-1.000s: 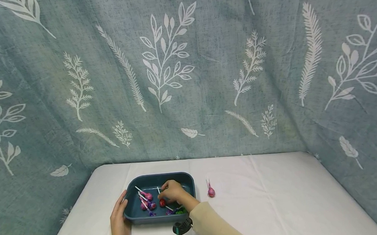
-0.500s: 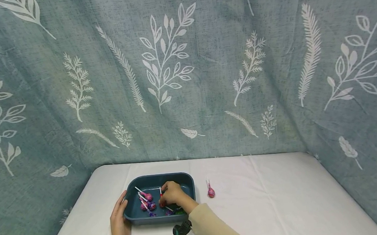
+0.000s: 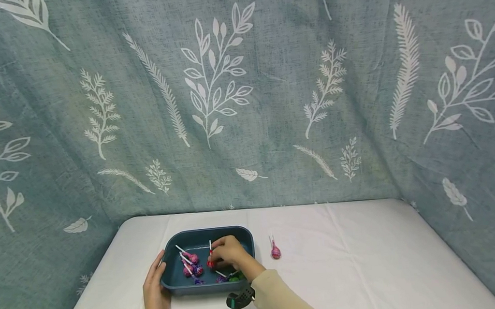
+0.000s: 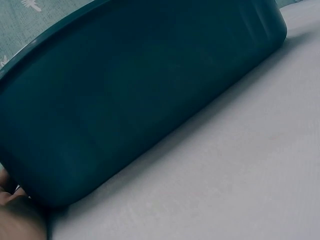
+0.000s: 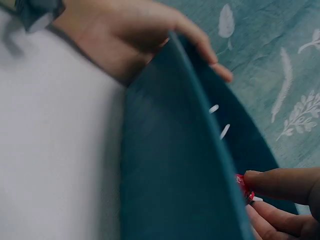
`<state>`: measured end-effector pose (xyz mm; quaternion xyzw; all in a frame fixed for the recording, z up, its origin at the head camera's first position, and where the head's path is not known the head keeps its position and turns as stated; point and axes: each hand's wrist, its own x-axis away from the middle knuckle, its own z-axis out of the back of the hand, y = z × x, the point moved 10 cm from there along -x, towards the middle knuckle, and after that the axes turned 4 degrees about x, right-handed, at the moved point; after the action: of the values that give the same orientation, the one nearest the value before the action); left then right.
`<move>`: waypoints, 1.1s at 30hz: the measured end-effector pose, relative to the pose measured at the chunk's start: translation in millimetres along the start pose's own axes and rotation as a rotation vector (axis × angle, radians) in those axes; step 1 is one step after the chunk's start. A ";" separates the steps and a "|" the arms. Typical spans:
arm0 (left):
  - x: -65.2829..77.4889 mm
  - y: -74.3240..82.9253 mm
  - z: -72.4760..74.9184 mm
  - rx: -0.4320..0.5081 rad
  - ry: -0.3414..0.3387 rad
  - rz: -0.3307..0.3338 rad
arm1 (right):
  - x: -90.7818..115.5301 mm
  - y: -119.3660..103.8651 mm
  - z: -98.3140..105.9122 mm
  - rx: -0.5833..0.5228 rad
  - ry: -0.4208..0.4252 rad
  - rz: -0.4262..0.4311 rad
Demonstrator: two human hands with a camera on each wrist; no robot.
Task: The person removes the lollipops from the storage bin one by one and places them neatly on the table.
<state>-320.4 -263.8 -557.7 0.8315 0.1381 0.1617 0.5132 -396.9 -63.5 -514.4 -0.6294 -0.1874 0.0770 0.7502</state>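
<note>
A dark teal plastic bin (image 3: 210, 289) stands on the white-covered table. My left hand (image 3: 155, 290) lies along its left side, fingers extended against the wall near the rim. Inside the bin, my right hand (image 3: 230, 254) pinches a red-wrapped lollipop (image 3: 210, 263) between thumb and fingers, its white stick pointing up. The right wrist view shows the red wrapper (image 5: 244, 188) at the fingertips, partly hidden by the bin wall. Several pink and purple lollipops (image 3: 188, 271) cluster in the left part of the bin. Purple and green lollipops (image 3: 235, 277) lie near the front right, partly covered by my right arm.
On the white cloth (image 3: 347, 263), right of the bin, lies a pink lollipop (image 3: 275, 252) with a second stick showing beside its own. A green-grey curtain (image 3: 269, 99) with white leaf prints surrounds the table at the back and sides.
My right fingers have closed on the red lollipop and raised it slightly, its stick now more upright. The left hand keeps its place on the bin.
</note>
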 end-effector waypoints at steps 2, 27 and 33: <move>0.0 0.4 -0.2 -0.001 -0.002 -0.003 | 1.9 -4.4 0.1 -0.022 -0.020 0.011; -0.2 -0.4 2.6 0.011 -0.002 0.002 | 40.0 -42.4 33.1 -0.210 -0.157 0.069; -0.8 -0.2 1.5 0.003 0.001 -0.004 | 51.5 -42.5 52.7 -0.197 -0.138 0.103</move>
<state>-320.5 -265.2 -558.6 0.8318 0.1401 0.1612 0.5123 -374.7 -5.5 -456.3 -0.7020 -0.2124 0.1399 0.6652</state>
